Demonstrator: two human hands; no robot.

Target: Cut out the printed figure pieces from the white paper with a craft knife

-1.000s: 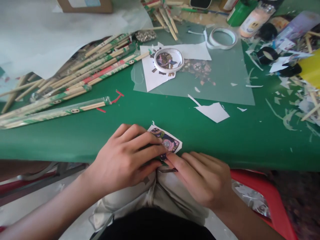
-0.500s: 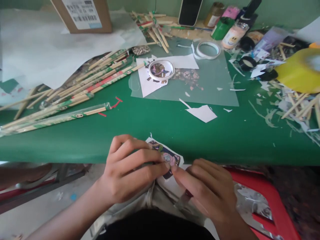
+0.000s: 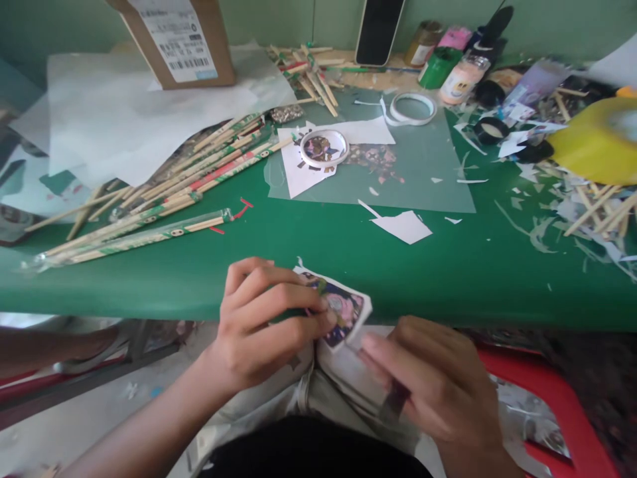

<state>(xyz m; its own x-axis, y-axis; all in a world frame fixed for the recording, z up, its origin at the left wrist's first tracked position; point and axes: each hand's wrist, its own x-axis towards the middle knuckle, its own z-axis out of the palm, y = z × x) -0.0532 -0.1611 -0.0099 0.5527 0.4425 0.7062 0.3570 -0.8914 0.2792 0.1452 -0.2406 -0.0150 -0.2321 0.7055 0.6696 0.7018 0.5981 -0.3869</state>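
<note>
My left hand pinches a small printed paper picture at the table's front edge. The picture has a white border and pink, green and dark blue patches; my fingers cover its left part. To its right, my right hand is curled around a thin dark-ended tool, mostly hidden in the fist and blurred. Its tip side points toward the picture's lower right edge, and I cannot tell whether it touches the paper.
Wrapped chopsticks lie at left, near a cardboard box. White tape rolls rest on a translucent sheet. Paint bottles, paper scraps and a large yellow tape roll are to the right. A red stool stands below.
My right hand has drawn away to the right and slightly down from the picture, uncovering its lower right corner. My left hand still holds the picture, which has shifted a little rightward.
</note>
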